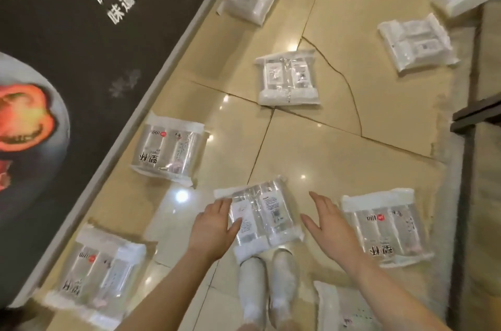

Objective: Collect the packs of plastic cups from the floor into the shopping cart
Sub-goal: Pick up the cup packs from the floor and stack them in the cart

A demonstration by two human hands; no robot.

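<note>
So, reaching down over the middle cup pack (260,218) lying on the tiled floor (339,146) just ahead of white shoes (267,284): left hand (212,227) spread flat, touching its edge, right hand (329,222) hovering open beside it, gripping nothing.

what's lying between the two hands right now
In the head view, one pack of plastic cups lies on the floor between them. The left hand rests on its left edge; the right hand is open just off its right side.
</note>
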